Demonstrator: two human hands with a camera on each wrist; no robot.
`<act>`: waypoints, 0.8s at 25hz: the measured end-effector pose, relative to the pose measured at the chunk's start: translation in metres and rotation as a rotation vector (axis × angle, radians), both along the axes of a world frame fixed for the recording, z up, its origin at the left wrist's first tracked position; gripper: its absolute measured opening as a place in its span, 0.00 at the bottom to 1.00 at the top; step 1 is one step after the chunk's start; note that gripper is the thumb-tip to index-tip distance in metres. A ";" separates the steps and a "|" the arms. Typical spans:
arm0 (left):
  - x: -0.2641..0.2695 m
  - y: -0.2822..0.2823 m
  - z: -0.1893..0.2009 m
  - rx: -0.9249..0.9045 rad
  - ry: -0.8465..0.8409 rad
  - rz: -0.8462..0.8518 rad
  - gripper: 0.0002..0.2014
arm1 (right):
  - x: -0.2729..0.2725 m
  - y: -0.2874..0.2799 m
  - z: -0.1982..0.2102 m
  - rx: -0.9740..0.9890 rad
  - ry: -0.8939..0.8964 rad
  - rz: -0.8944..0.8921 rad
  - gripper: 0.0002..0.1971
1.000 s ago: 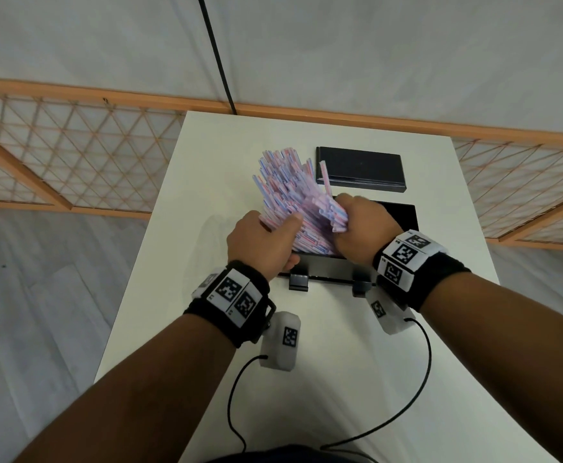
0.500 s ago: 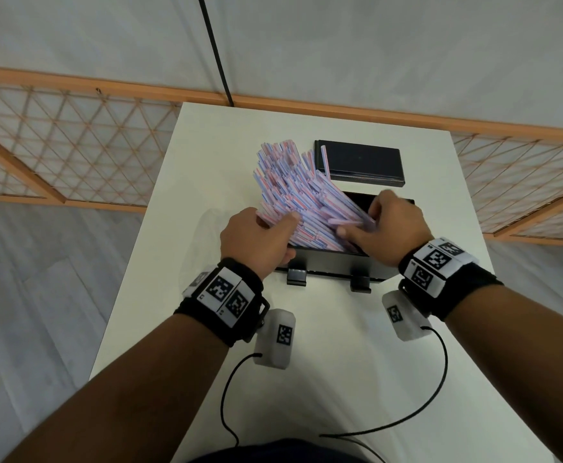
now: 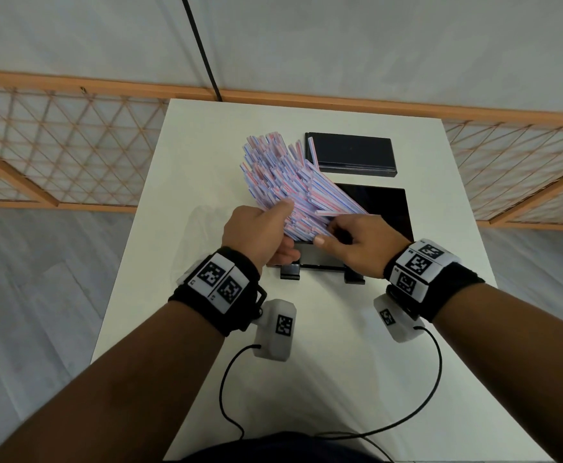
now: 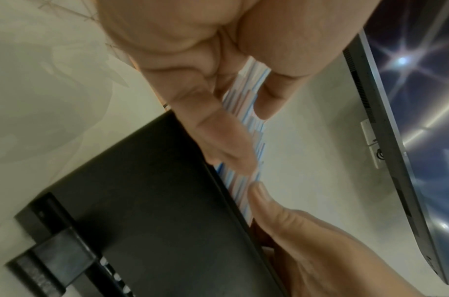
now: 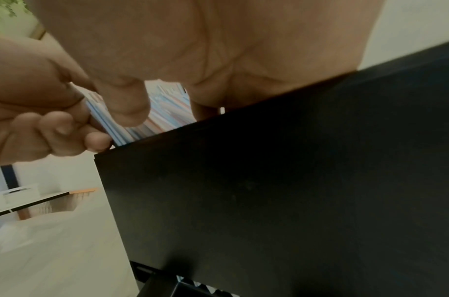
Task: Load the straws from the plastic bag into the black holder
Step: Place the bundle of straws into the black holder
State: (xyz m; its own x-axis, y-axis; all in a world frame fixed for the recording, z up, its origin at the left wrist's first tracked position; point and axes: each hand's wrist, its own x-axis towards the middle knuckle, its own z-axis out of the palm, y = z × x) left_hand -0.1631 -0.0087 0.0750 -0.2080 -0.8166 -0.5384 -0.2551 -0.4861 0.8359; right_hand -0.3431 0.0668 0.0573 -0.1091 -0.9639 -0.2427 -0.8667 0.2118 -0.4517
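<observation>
While our left hand [image 3: 256, 233] grips the straws [image 3: 283, 185] over the black holder [image 3: 387, 208], our right hand [image 3: 360, 245] pinches their near ends. The holder stands mid white table [image 3: 306, 329]; lattice railing [image 3: 66, 155] beyond.

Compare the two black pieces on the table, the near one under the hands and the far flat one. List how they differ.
The black holder is open, and the straws lean out of it; the flat black piece carries only one stray straw on its left edge. The holder is near and has the left hand and right hand at it; the flat piece lies farther back, untouched. The holder has feet in front; the flat piece shows none. Both are black, rectangular and on the white table.
</observation>
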 end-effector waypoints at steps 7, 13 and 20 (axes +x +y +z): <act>-0.012 0.006 0.000 0.009 0.060 0.030 0.15 | 0.003 -0.001 -0.018 -0.052 0.068 0.116 0.33; 0.000 0.012 0.005 -0.181 0.028 -0.042 0.23 | -0.001 -0.004 -0.002 -0.266 0.016 -0.042 0.20; 0.033 0.001 0.001 -0.619 -0.319 0.116 0.26 | -0.014 0.015 -0.002 -0.017 0.071 -0.182 0.27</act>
